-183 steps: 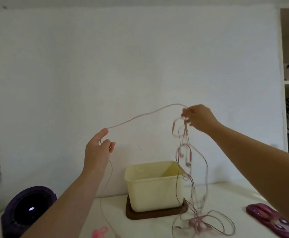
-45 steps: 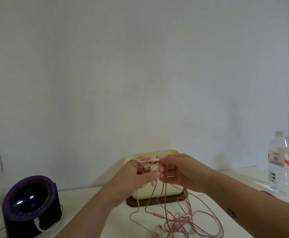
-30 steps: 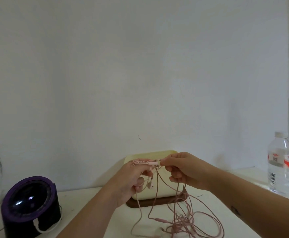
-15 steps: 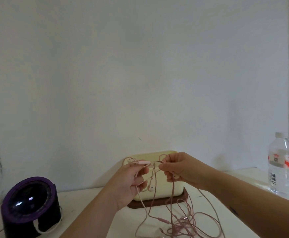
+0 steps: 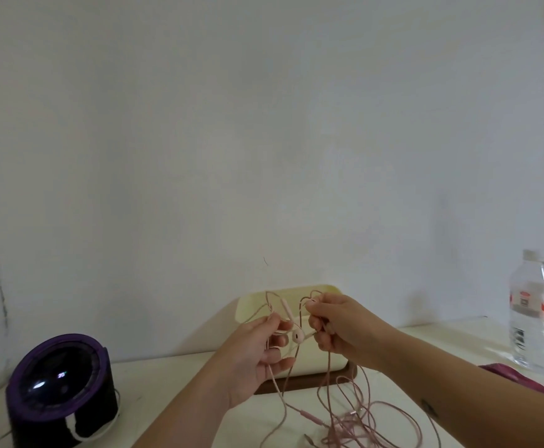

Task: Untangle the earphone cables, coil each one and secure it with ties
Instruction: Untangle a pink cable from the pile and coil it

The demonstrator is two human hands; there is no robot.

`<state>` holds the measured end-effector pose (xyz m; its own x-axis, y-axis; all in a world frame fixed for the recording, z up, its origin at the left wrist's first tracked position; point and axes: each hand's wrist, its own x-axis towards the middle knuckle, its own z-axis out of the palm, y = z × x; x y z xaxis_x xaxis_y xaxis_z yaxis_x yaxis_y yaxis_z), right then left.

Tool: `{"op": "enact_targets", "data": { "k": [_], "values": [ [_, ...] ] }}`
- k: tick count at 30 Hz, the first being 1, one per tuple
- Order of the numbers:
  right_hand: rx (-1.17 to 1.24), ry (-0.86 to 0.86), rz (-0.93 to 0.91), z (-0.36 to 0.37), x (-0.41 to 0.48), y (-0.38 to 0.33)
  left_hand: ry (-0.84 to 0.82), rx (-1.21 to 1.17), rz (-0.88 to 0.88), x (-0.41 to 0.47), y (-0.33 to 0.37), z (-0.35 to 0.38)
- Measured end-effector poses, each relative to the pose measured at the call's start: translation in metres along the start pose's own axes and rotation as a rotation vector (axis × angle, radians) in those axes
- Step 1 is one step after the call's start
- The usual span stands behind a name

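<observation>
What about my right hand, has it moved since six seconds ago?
Yes. The right hand dropped from well above the cream rectangular plastic tub to level with its rim.

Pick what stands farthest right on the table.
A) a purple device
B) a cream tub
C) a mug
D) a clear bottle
D: the bottle stands at the far right, while the purple device is far left and the tub sits in the middle; no mug shows.
</observation>
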<state>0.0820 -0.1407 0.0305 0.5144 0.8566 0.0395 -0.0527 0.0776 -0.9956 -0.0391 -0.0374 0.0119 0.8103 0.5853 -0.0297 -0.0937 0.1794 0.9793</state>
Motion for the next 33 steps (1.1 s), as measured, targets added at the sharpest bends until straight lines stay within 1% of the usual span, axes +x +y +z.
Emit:
{"op": "enact_targets", "data": {
  "k": [2, 5, 8, 10, 12, 14, 20, 27, 29, 31, 32, 33],
  "values": [
    [-0.015, -0.021, -0.011, -0.002, 0.000, -0.001, -0.009, -0.040, -0.007, 0.000, 0.001, 0.000],
    [-0.031, -0.107, -0.027, -0.007, -0.001, -0.004, -0.036, -0.075, 0.003, 0.001, 0.002, -0.002],
    [-0.123, -0.178, -0.024, -0.011, -0.003, -0.006, -0.044, 0.081, 0.076, 0.002, 0.001, -0.003],
    [-0.195, -0.193, -0.027, -0.011, -0.003, -0.005, 0.004, 0.166, 0.136, 0.003, 0.000, 0.000],
    [-0.216, -0.181, -0.034, -0.012, -0.002, -0.005, 0.046, 0.143, 0.139, 0.002, 0.002, 0.003],
    [-0.235, -0.161, -0.040, -0.015, -0.001, -0.004, 0.063, 0.049, 0.089, 0.001, 0.007, 0.006],
    [-0.373, -0.188, -0.018, -0.023, 0.003, -0.002, -0.014, -0.169, 0.008, 0.001, 0.021, -0.005],
    [-0.364, -0.131, -0.019, -0.019, 0.006, -0.001, 0.064, -0.093, 0.075, 0.005, 0.027, -0.008],
    [-0.449, -0.119, -0.052, -0.016, 0.006, -0.001, 0.057, -0.095, 0.101, 0.005, 0.028, -0.009],
    [-0.613, -0.079, -0.106, -0.013, 0.007, 0.000, 0.031, -0.098, 0.135, 0.005, 0.028, -0.009],
    [-0.652, -0.062, -0.128, -0.012, 0.008, 0.001, 0.023, -0.102, 0.159, 0.004, 0.029, -0.008],
    [-0.618, -0.061, -0.123, -0.013, 0.009, 0.001, 0.019, -0.106, 0.183, 0.003, 0.030, -0.007]
  ]
}}
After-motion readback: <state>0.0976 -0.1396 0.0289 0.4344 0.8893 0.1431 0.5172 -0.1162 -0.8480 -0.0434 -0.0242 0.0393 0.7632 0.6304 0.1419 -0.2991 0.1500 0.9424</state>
